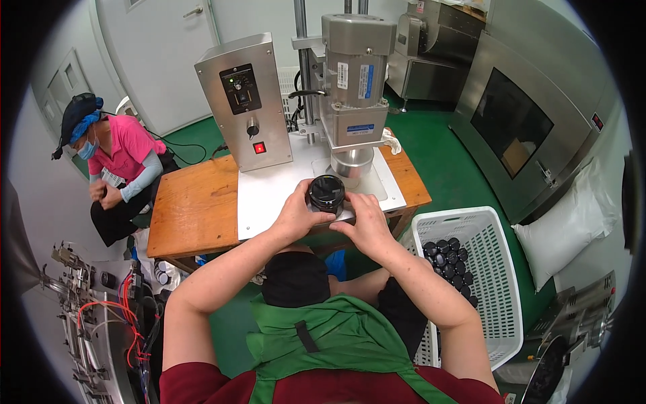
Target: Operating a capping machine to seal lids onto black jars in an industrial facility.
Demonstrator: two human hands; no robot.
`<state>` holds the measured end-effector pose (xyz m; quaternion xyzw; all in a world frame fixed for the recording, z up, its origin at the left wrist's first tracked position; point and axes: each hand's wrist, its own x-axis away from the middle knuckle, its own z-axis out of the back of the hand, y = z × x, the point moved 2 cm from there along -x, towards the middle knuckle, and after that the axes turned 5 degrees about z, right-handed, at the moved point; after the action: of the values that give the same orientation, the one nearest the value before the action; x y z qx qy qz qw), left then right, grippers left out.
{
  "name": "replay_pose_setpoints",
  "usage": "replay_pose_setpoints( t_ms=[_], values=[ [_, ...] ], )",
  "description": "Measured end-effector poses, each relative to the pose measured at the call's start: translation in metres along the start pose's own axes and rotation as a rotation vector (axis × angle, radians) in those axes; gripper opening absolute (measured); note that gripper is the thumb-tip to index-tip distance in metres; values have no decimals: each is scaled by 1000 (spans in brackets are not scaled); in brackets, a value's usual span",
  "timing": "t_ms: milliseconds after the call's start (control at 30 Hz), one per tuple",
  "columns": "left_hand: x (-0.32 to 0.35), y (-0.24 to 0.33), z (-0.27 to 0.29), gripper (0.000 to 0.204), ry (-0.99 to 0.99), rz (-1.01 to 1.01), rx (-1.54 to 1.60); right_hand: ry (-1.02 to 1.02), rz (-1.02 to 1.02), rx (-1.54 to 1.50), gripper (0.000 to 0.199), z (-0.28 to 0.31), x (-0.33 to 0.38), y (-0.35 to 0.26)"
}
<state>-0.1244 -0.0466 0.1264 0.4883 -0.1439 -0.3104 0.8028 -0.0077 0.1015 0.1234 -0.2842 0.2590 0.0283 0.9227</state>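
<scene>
Item: small dark jar (326, 194) with black lid, stood upright, long axis vertical, lid facing up toward the machine head (352, 163).
Location: on the white base plate (269, 195) atop the wooden counter (195, 209), between the fingers of both hands, just below and in front of the machine head.
Left hand (294, 214): fingers curled close around the jar's left side, gripping it.
Right hand (367, 221): fingers closed against the jar's right side, touching it.
Beyond the fingers: steel control box (245, 101).
Right of the right fingers: white basket (494, 283) holding black-lidded jars (449, 259).
Far left: a seated person (118, 172), well apart.
</scene>
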Motion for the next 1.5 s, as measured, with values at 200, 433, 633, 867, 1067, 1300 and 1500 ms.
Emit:
replay_pose_setpoints(
  t_ms=[200,433,633,867,1067,1300,1500],
  values=[
    [-7,-7,1,83,-88,-7,85,53,18,21,67,-6,-1,3],
    [-50,-17,-24,96,176,-104,-320,181,2,130,64,-5,-19,34],
    [-79,-11,-35,100,161,-81,-309,162,-81,158,66,4,-46,60],
    [-79,-11,-37,93,110,-2,-231,91,-78,22,57,5,-55,74],
    [-84,-5,-45,90,115,-33,-127,49,-139,-23,61,5,-57,76],
    [-76,5,-46,93,115,-10,5,50,-175,-34,50,5,-54,72],
    [-74,8,-46,92,90,31,174,18,-192,-6,47,5,-54,73]
  ],
)
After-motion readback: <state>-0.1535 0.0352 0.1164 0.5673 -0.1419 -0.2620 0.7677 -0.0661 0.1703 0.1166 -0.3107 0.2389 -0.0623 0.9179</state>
